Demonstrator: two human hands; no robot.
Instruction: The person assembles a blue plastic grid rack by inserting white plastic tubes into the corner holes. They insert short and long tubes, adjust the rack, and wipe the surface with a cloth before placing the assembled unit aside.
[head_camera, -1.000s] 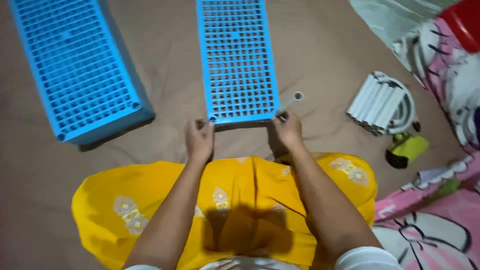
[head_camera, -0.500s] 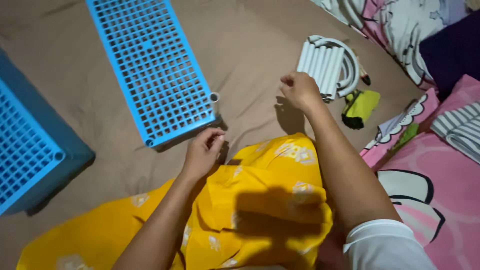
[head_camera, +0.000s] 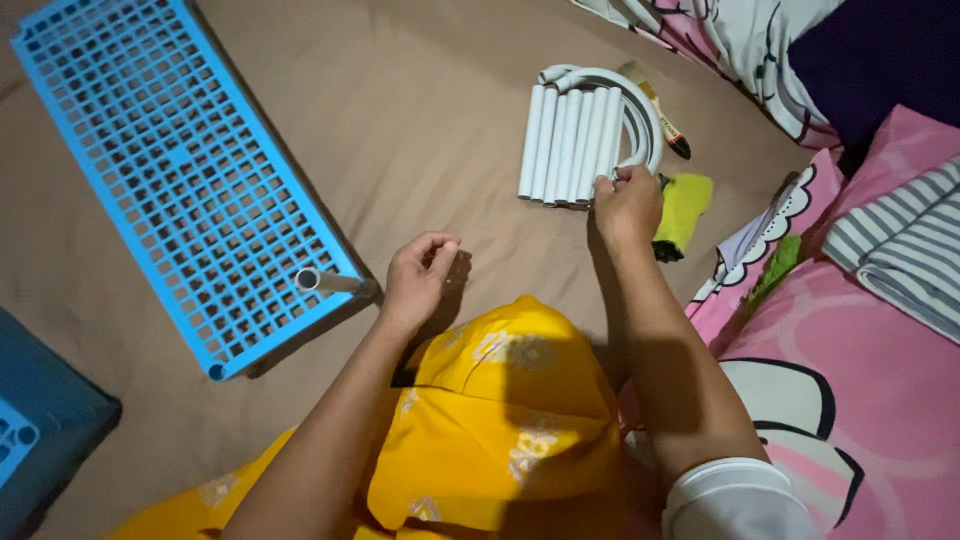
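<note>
Brown fabric-covered floor (head_camera: 430, 110) carries a blue plastic grid panel (head_camera: 180, 170), bundled white plastic tubes (head_camera: 565, 140), and a yellow-green cloth (head_camera: 683, 205).

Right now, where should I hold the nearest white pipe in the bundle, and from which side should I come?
Grip the rightmost pipe at its near end, coming from the side near you. The pipes lie flat, side by side, with ends facing you, where the right hand already touches.
</note>
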